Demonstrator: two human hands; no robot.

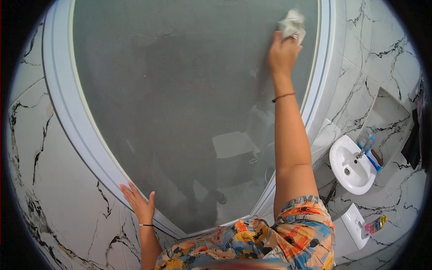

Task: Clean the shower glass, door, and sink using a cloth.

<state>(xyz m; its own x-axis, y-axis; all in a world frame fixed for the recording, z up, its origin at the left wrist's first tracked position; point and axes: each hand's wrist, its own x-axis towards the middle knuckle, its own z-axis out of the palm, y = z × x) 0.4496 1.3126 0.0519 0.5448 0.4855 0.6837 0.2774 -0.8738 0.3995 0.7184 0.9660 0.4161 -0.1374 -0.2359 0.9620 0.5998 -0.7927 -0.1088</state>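
A large grey glass panel (180, 90) in a white frame (85, 121) fills the middle of the view. My right arm is stretched far up along its right side. In my right hand (284, 54) is a crumpled white cloth (293, 24), slightly blurred, held against the upper right part of the glass. Fingers wrap its lower end. My left hand (138, 202) lies flat with fingers spread on the frame's lower left edge, holding nothing.
On the right a white washbasin (346, 168) juts from the marble-patterned wall, with a clear bottle (366, 140) beside its tap. Lower down, a pink bottle with a yellow cap (374, 226) stands on a white toilet tank (355, 225). Dark cloth (411, 139) hangs at far right.
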